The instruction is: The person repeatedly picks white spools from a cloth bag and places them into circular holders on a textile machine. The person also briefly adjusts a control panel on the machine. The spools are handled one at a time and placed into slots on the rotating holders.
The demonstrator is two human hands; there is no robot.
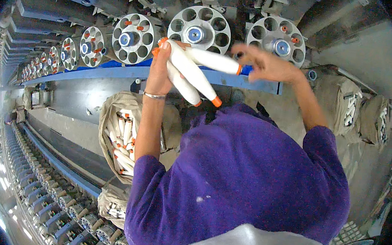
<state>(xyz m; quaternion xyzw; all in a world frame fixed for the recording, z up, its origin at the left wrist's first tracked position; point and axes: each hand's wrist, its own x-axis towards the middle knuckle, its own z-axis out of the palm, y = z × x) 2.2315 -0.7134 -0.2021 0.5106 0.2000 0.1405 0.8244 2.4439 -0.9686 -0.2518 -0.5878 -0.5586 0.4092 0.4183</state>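
Observation:
My left hand (161, 73) is closed round several white yarn bobbins with orange ends. One long bobbin (189, 71) slants down across the middle. A second bobbin (184, 87) lies beneath it, and a third bobbin (212, 60) points right. My right hand (261, 65), somewhat blurred, is just beyond the third bobbin's orange tip, with its thumb and fingers apart and no bobbin visible in it. Behind it stands the right-most round magazine (283, 22), a white disc with holes and a blue hub. Another magazine (211, 15) is behind the held bobbins; its holes look dark.
Several more magazines (131, 52) run off leftward above a blue rail (129, 73), some with orange bobbin ends showing. A cloth sack (112, 99) full of bobbins stands at my left, with a smaller sack (108, 194) below. More sacks (345, 92) stand at the right.

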